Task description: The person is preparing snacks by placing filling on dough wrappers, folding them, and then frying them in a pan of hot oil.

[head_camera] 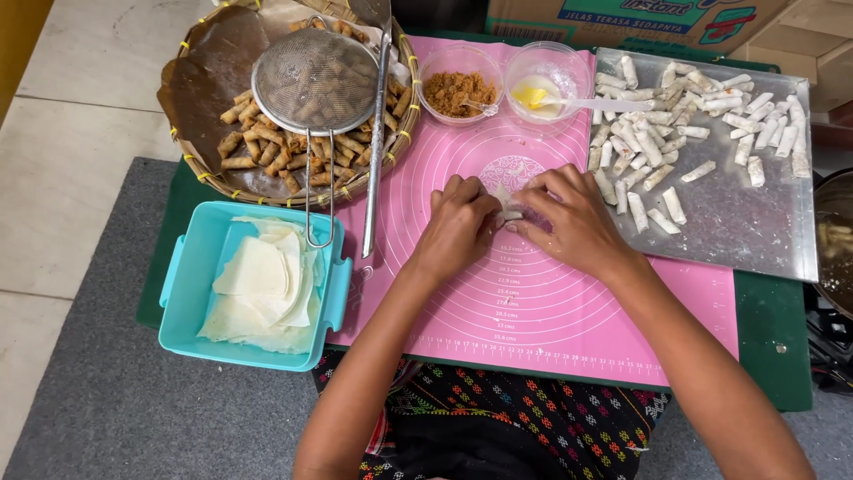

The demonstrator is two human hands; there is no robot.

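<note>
Pinching a small pale wrapper (506,206) between them, the left hand (458,227) and the right hand (573,222) meet over the middle of a pink silicone mat (533,302). Both hands are clenched lightly on the wrapper, fingertips curled inward and touching it from either side; only a sliver of the wrapper shows between the fingers, so its exact fold cannot be made out. The wrapper lies on the mat, just below the innermost printed ring.

Beyond the hands, at the far edge of the mat, stand two clear plastic cups side by side — the left-hand cup (459,84) holds brown crumbly filling, the right-hand cup (546,80) holds a yellowish paste, with a white spoon (595,104) resting in it, handle pointing right.

To the right of the mat lies a silver tray (755,222) bearing many small uncooked white rolls (675,116), crowded towards its far left part. At the right border of the view, a dark pot (835,244) is partly visible.

To the left of the mat, a woven basket (200,169) lined with brown paper holds fried golden rolls (267,142); a wire-mesh skimmer (315,80) lies over them, and a long metal utensil (378,151) rests across the basket's right rim. Nearer the person, a turquoise container (191,293) holds a stack of pale wrapper sheets (262,289).
</note>
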